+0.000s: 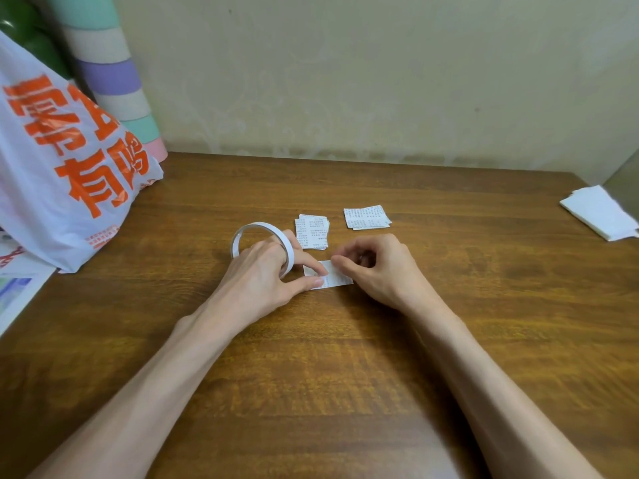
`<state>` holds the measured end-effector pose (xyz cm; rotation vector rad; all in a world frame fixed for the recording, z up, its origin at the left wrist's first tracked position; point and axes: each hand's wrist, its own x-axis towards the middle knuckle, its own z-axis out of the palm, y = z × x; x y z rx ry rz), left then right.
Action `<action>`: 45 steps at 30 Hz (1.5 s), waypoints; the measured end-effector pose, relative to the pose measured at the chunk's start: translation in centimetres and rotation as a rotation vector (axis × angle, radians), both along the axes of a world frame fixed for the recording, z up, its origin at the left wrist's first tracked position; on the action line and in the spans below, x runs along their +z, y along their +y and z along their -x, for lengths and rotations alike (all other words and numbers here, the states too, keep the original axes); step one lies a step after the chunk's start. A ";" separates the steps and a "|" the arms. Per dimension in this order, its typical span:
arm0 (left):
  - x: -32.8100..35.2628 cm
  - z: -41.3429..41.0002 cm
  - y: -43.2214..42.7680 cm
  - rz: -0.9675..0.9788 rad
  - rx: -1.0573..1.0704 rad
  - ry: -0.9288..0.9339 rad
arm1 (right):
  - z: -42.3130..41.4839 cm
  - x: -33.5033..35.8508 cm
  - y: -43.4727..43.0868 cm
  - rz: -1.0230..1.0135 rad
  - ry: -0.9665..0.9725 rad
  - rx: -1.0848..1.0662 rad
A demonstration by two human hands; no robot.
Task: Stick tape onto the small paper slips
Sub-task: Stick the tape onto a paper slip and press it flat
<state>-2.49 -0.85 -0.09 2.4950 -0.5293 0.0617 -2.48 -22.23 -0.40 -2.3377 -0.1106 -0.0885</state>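
Our L hand, tape roll looped over its fingers for reach, pinches the paper slip steady; curled R hand fingertips nip its far edge, prob to lay tape

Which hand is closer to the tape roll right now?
Left. The left hand has a finger through the tape roll, touching it. The right hand is apart from it, to its right, fingers at the paper slip.
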 end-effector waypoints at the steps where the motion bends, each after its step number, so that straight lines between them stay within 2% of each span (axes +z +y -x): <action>1: 0.0 0.0 0.0 -0.008 0.000 0.002 | -0.1 -0.1 0.1 0.010 -0.003 -0.006; 8: 0.2 0.1 -0.1 0.008 0.013 0.012 | -0.2 -0.3 0.6 0.052 -0.002 -0.041; 13: 0.2 0.0 -0.1 0.053 0.108 0.025 | -0.3 -0.5 0.6 0.042 0.009 -0.049; 22: 0.3 -0.4 -0.2 0.003 0.111 0.075 | -0.5 0.1 -0.1 -0.155 0.071 0.020; 27: 0.3 -0.4 -0.2 -0.001 0.105 0.091 | -0.5 0.3 -0.4 -0.185 0.057 -0.010; 32: 0.4 -0.3 -0.2 0.008 0.088 0.098 | 0.2 -0.2 0.4 -0.117 0.013 -0.026; 37: 0.5 -0.4 -0.2 0.011 0.087 0.102 | 0.4 -0.3 1.1 0.075 -0.006 -0.061; 42: 0.5 -0.3 -0.2 0.019 0.080 0.104 | 0.3 0.4 0.5 -0.110 0.026 -0.058; 45: 0.5 -0.3 -0.2 0.011 0.073 0.104 | 0.4 0.1 0.7 -0.086 0.014 -0.041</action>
